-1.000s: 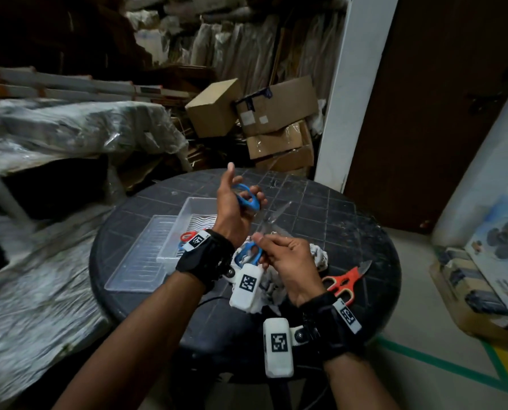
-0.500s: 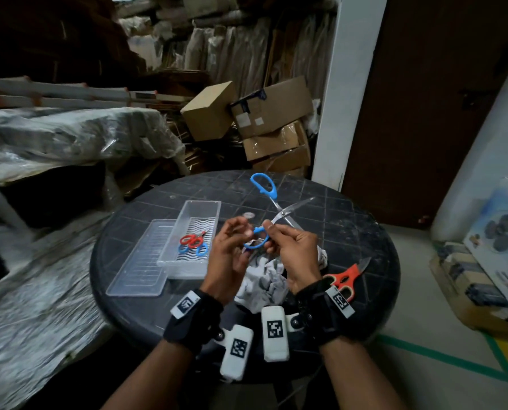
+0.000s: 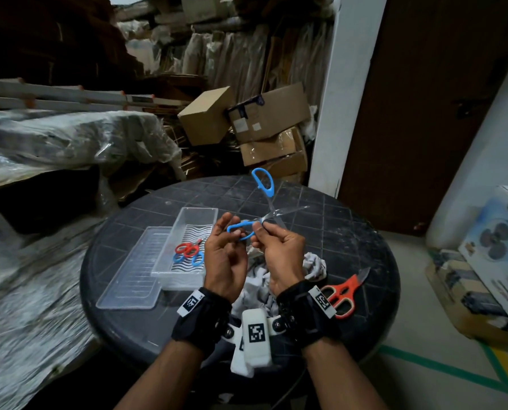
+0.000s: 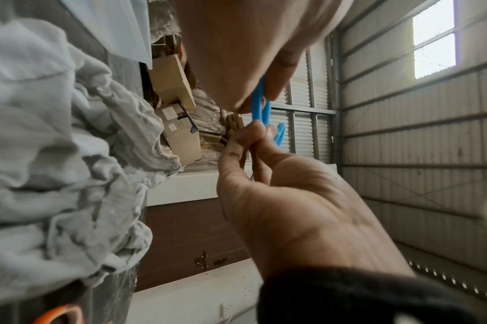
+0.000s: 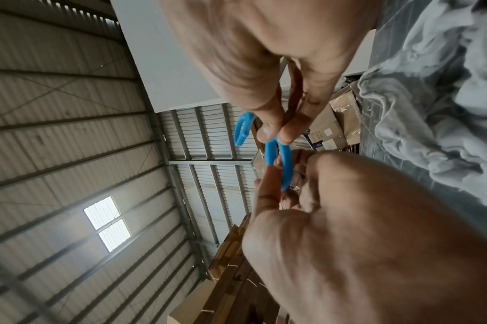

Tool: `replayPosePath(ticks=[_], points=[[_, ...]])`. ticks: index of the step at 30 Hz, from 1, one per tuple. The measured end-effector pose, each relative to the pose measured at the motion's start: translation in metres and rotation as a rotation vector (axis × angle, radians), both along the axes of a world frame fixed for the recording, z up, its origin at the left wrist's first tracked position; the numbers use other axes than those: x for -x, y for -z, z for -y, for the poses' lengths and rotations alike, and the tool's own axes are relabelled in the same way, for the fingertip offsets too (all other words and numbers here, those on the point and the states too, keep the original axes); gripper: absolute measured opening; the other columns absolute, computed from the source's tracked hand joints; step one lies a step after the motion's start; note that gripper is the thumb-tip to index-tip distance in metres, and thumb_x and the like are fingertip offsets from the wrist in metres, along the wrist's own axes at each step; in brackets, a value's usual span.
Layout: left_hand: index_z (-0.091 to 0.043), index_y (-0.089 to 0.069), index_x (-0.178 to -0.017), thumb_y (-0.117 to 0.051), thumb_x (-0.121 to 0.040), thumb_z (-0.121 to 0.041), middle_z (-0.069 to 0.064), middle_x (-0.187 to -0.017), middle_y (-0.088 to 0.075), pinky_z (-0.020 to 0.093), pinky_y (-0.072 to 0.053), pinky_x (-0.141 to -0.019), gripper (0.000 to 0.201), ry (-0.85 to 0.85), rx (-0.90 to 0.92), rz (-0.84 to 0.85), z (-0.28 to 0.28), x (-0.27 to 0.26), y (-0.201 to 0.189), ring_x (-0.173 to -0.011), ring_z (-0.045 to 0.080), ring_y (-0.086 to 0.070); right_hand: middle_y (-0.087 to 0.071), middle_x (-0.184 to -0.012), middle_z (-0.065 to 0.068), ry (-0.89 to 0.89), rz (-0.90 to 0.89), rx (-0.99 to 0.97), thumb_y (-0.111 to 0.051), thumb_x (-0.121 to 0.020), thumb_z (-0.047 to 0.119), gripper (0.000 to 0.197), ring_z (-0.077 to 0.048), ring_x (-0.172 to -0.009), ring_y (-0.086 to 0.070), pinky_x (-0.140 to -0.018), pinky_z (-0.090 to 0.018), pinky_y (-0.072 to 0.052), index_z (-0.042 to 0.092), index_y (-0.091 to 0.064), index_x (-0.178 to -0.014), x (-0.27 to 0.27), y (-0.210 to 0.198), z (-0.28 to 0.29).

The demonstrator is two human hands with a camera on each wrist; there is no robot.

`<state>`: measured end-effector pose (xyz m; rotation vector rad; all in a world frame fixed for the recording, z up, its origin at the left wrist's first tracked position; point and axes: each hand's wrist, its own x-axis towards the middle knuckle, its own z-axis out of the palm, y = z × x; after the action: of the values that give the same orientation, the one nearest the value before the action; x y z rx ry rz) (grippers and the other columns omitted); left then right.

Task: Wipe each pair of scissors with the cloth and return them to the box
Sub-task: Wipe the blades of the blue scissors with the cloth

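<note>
Both hands (image 3: 254, 255) pinch the splayed blue-handled scissors (image 3: 263, 213) above the cloth (image 3: 313, 266), box (image 3: 187, 250) at nine o'clock, seemingly closing the blades for return.

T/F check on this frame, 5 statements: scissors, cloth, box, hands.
1. The blue scissors are held open above the table. True.
2. The cloth is wrapped round the blades. False: it lies crumpled on the table under the hands.
3. The clear box holds small red and blue scissors. True.
4. The orange scissors are in the box. False: they lie on the table, right of the cloth.
5. Only the right hand holds the blue scissors. False: the left hand also grips the near handle loop.
</note>
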<state>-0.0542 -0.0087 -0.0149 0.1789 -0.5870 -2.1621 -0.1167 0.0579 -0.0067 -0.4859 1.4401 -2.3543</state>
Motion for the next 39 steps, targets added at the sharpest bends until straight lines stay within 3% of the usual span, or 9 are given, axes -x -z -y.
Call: replayPosePath(ticks=[4,9,14,18,22,27,30,34,39], points=[[-0.011,-0.067,-0.109,-0.055,-0.1,-0.016,0.002,-0.099,-0.068,0.028,-0.048,-0.083,0.016,0.018,0.038,-0.046,-0.001,0.003,-0.002,-0.098,0.018,-0.06,-0.074,-0.075,-0.005,-0.045,-0.035,0.007,-0.079,-0.088,0.003,0.015,-0.013,-0.067,-0.062,-0.067,-0.023,-0.056,-0.001,-0.079,-0.102,-0.001,0.0,0.002],[-0.018,-0.053,-0.08,-0.042,-0.105,-0.046,0.0,-0.085,-0.062,0.027,-0.044,-0.062,0.039,0.045,0.029,-0.118,0.002,0.003,-0.012,-0.086,0.016,-0.062,-0.079,-0.09,-0.009,-0.064,-0.113,-0.008,-0.077,-0.09,0.006,0.019,-0.011,-0.072,-0.062,-0.068,-0.023,-0.054,-0.002,-0.078,-0.107,-0.005,-0.001,0.006],[-0.022,-0.047,-0.073,-0.035,-0.111,-0.033,-0.005,-0.07,-0.051,0.026,-0.04,-0.052,0.042,0.006,-0.071,-0.096,0.01,0.005,-0.017,-0.074,0.012,-0.059,-0.076,-0.09,-0.011,-0.142,-0.149,-0.042,-0.073,-0.094,0.007,0.018,-0.015,-0.073,-0.059,-0.067,-0.023,-0.052,0.0,-0.077,-0.11,-0.012,-0.002,0.005],[-0.02,-0.042,-0.071,-0.034,-0.11,-0.024,-0.006,-0.061,-0.044,0.028,-0.047,-0.075,0.039,-0.055,-0.195,-0.108,0.016,0.004,-0.018,-0.07,0.014,-0.054,-0.077,-0.098,-0.014,-0.274,-0.153,-0.096,-0.067,-0.1,0.02,0.022,-0.021,-0.085,-0.07,-0.081,-0.028,-0.057,0.005,-0.077,-0.113,-0.02,-0.004,-0.006],[-0.019,-0.041,-0.071,-0.035,-0.104,-0.014,-0.005,-0.057,-0.039,0.027,-0.044,-0.075,0.034,-0.091,-0.295,-0.132,0.022,0.001,-0.016,-0.066,0.017,-0.051,-0.078,-0.107,-0.014,-0.369,-0.182,-0.131,-0.065,-0.101,0.019,0.025,-0.028,-0.106,-0.075,-0.094,-0.032,-0.059,0.004,-0.074,-0.118,-0.03,-0.01,-0.025],[-0.018,-0.042,-0.071,-0.036,-0.103,-0.01,-0.003,-0.053,-0.037,0.028,-0.044,-0.078,0.034,-0.171,-0.343,-0.143,0.037,0.0,-0.015,-0.065,0.019,-0.044,-0.073,-0.084,-0.027,-0.434,-0.226,-0.226,-0.065,-0.1,0.023,0.036,-0.029,-0.068,-0.071,-0.06,-0.027,-0.058,-0.012,-0.073,-0.097,-0.038,-0.018,-0.056],[-0.016,-0.043,-0.076,-0.036,-0.107,-0.016,0.0,-0.054,-0.036,0.029,-0.045,-0.074,0.032,-0.198,-0.353,-0.17,0.04,-0.001,-0.02,-0.061,0.019,-0.044,-0.068,-0.069,-0.019,-0.317,-0.262,-0.25,-0.068,-0.099,0.025,0.036,-0.03,-0.055,-0.063,-0.047,-0.029,-0.049,-0.008,-0.073,-0.085,-0.036,-0.015,-0.064],[-0.018,-0.041,-0.081,-0.034,-0.109,-0.028,0.002,-0.055,-0.03,0.025,-0.043,-0.05,0.032,-0.211,-0.363,-0.202,0.039,-0.004,-0.027,-0.051,0.018,-0.036,-0.063,-0.06,-0.013,-0.191,-0.291,-0.291,-0.071,-0.097,0.02,0.032,-0.028,-0.049,-0.058,-0.044,-0.029,-0.044,-0.001,-0.073,-0.074,-0.036,-0.005,-0.061],[-0.019,-0.046,-0.073,-0.046,-0.101,-0.057,-0.006,-0.051,-0.019,0.018,-0.015,-0.037,0.047,-0.197,-0.291,-0.236,0.037,-0.011,-0.027,-0.038,0.01,-0.014,-0.068,-0.055,-0.006,-0.006,-0.38,-0.421,-0.083,-0.086,0.021,0.025,-0.024,-0.048,-0.066,-0.044,-0.029,-0.049,0.011,-0.074,-0.065,-0.037,0.009,-0.06]])
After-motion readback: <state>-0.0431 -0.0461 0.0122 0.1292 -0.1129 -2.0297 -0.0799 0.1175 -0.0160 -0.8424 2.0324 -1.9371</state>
